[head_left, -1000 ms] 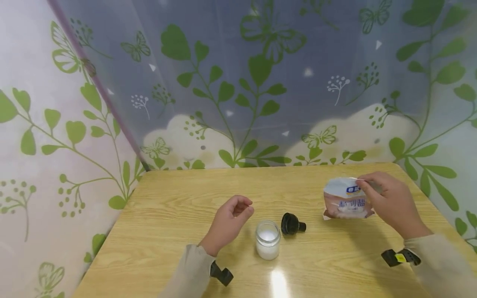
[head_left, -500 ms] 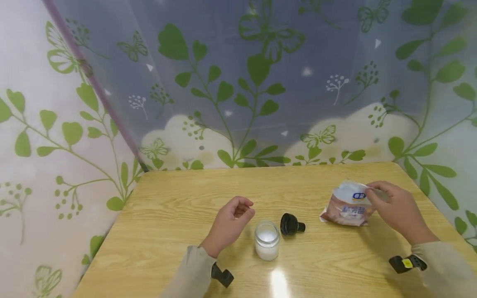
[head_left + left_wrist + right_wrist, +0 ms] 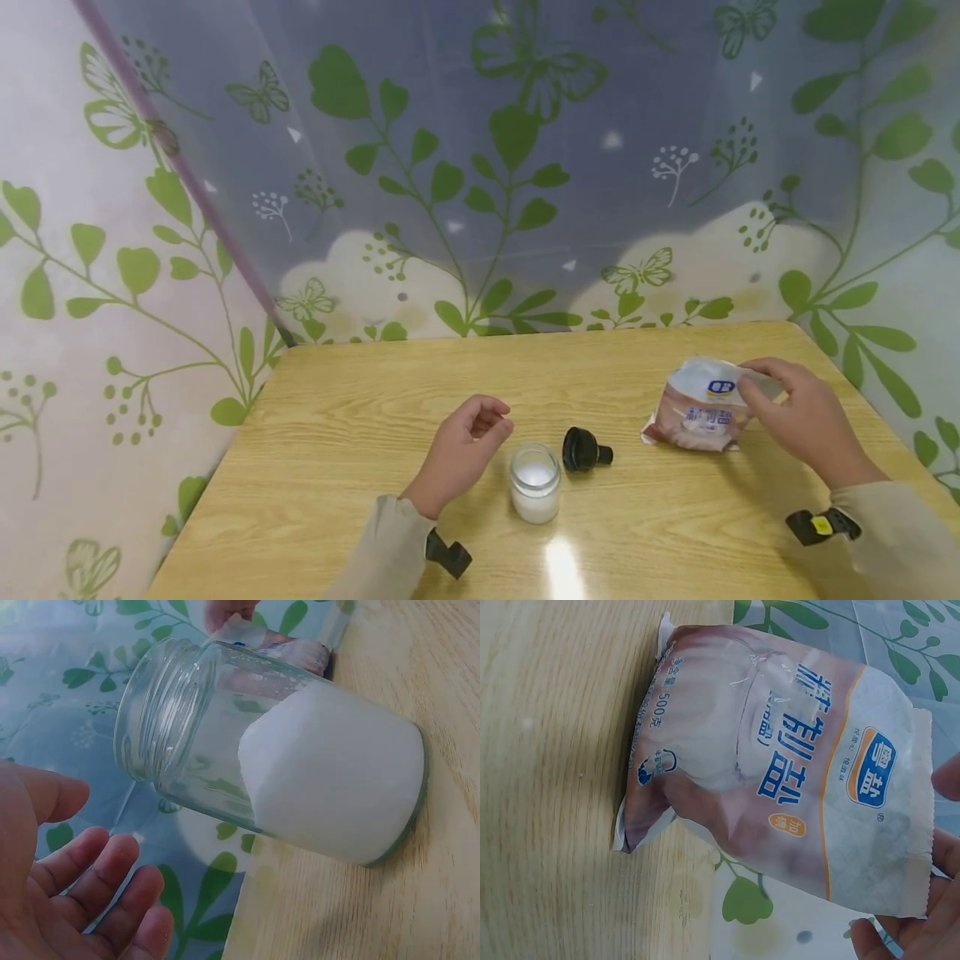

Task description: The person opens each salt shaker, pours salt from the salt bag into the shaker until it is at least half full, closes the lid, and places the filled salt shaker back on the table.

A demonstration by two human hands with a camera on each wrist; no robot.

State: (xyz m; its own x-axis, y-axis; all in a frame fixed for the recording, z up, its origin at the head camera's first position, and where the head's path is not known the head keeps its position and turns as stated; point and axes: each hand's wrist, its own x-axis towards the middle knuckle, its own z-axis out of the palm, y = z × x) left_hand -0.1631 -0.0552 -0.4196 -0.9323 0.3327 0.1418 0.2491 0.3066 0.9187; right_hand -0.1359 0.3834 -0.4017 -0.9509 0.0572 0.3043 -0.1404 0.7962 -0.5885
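Note:
A bag of salt (image 3: 693, 417), brown and pale blue with printed writing, stands on the table at the right. My right hand (image 3: 806, 425) is at its top edge; in the right wrist view several fingers (image 3: 870, 941) lie behind the bag, while the thumb (image 3: 946, 778) sits apart from the edge. A glass jar (image 3: 536, 500) partly filled with white grains stands upright and uncovered near the middle. My left hand (image 3: 461, 454) stays left of the jar, fingers loosely bent and holding nothing. Beside the jar lies a black funnel-shaped cap (image 3: 581, 450) on its side.
The wood-grain table (image 3: 360, 400) carries these things. A patterned curtain (image 3: 450, 167) with green leaves and butterflies hangs behind it and along both sides. Each wrist wears a black strap (image 3: 821, 527) with a camera.
My right hand has lowered the salt bag slightly to the right and onto the table, and its pinch has loosened. The left hand, jar and cap have stayed put.

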